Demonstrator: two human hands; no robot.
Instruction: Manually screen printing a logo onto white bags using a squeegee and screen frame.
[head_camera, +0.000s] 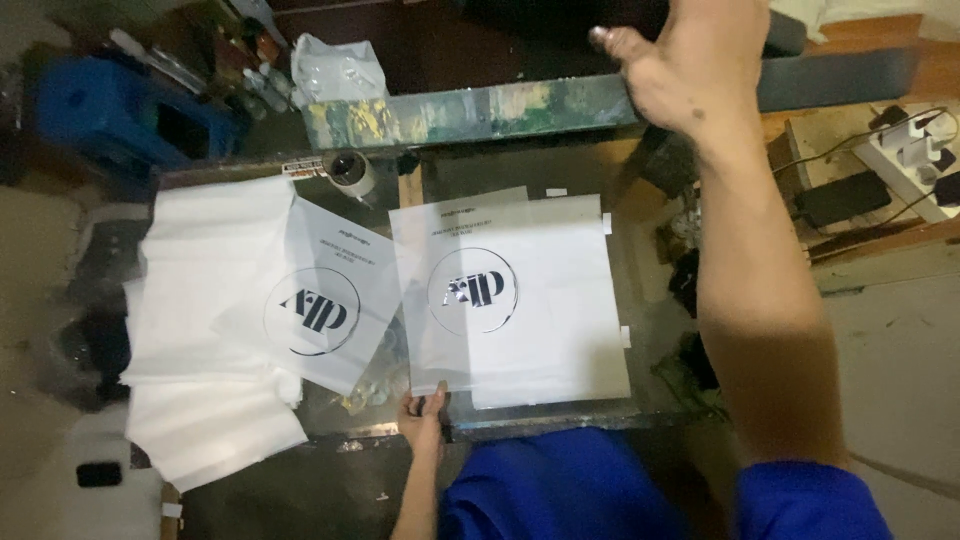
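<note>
The lower edge of a clear printed sheet (490, 300) is pinched in the grip of the left hand (422, 418), thumb on top, at the near edge of the glass worktop (640, 400). The sheet lies flat just beyond that grip, over a white paper (560, 340), with a dark round emblem at its middle. To the left of that grip a second clear sheet (325, 300) with the same emblem is laid over a stack of white cloth (200, 330). The right hand (680, 70) is raised far beyond the sheets, over a paint-stained bar (470, 112); whether its grip is apart or together cannot be told. A roll of tape (350, 172) stands near the bar, well apart from both hands.
</note>
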